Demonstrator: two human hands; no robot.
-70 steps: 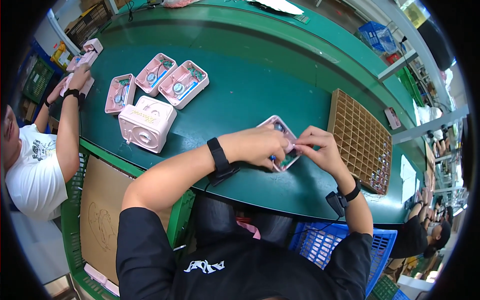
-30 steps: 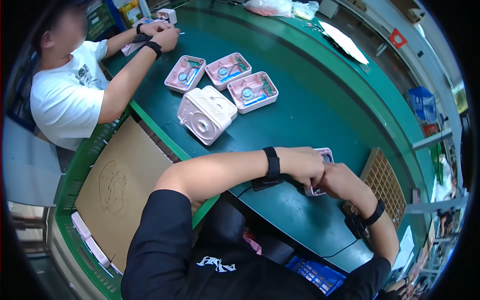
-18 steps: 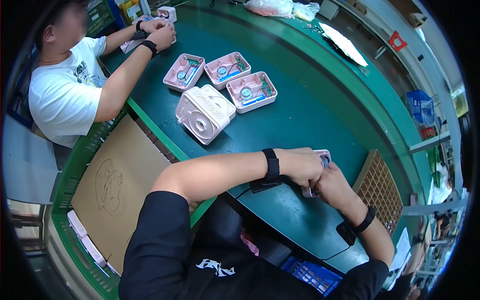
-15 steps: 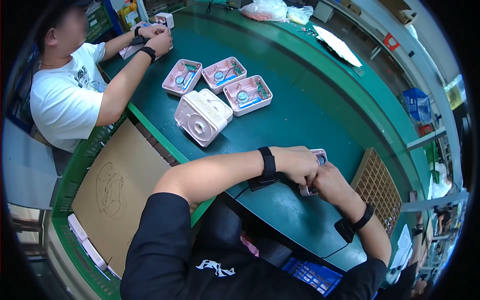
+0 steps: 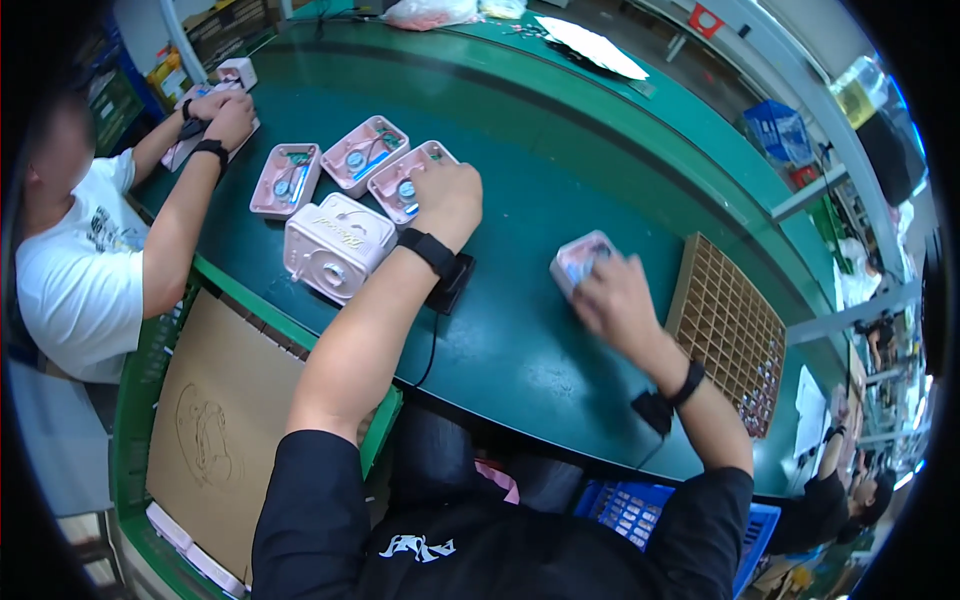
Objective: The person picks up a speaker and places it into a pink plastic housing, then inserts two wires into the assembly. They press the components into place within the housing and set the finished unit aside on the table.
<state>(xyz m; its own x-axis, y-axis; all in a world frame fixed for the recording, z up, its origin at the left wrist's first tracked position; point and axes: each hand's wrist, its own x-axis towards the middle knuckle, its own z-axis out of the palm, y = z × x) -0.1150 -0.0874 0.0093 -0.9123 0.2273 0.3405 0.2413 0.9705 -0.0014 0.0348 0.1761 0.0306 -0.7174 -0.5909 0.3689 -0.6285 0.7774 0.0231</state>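
My left hand (image 5: 447,205) has its fingers curled at the right edge of an open pink plastic casing (image 5: 390,193), which contains a round speaker-like part, a blue strip and a green circuit board. Two similar casings (image 5: 285,180) (image 5: 362,160) lie beside it. In front of them is a closed pink casing (image 5: 335,245) with a round ring on its face. Farther right, my right hand (image 5: 615,300) is over the near side of another pink casing (image 5: 583,257). Motion blurs those fingers, so their grip is unclear.
A cardboard grid divider (image 5: 730,320) lies at the right of the green table (image 5: 510,350). A co-worker's hands (image 5: 225,110) handle pink parts at the far left. A green crate (image 5: 140,400) with a cardboard sheet stands left, and a blue basket (image 5: 625,510) sits below the table edge.
My hands have parted. The left moved from the casing at the right to one in the group on the left. The right-hand casing is now farther away on the table. The view has shifted.
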